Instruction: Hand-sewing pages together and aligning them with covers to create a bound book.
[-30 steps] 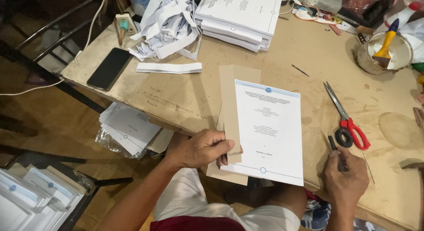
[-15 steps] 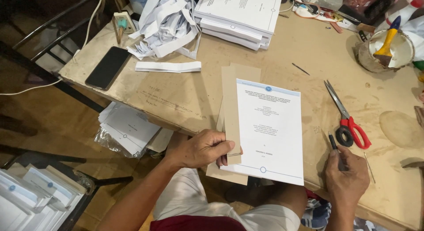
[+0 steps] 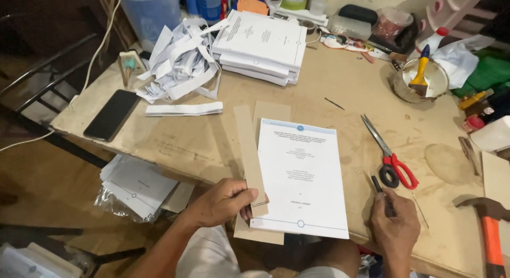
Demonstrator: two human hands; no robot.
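A: We see the left hand (image 3: 220,203) pinching a narrow brown cardboard strip (image 3: 249,156) against the left edge of a white printed booklet (image 3: 302,177), thumb on top and fingers curled beneath.

B: We agree. The booklet lies flat near the front edge of the worn wooden table (image 3: 350,97), over a larger brown cardboard sheet (image 3: 265,112).

A: The right hand (image 3: 396,225) rests on the table just right of the booklet, closed around a slim dark tool (image 3: 378,186) that may be a pen or a knife; we cannot tell which.

B: Red-handled scissors (image 3: 390,156) lie just beyond that hand. We also spot a black phone (image 3: 111,114) at the table's left and an orange-handled hammer (image 3: 489,230) at its right.
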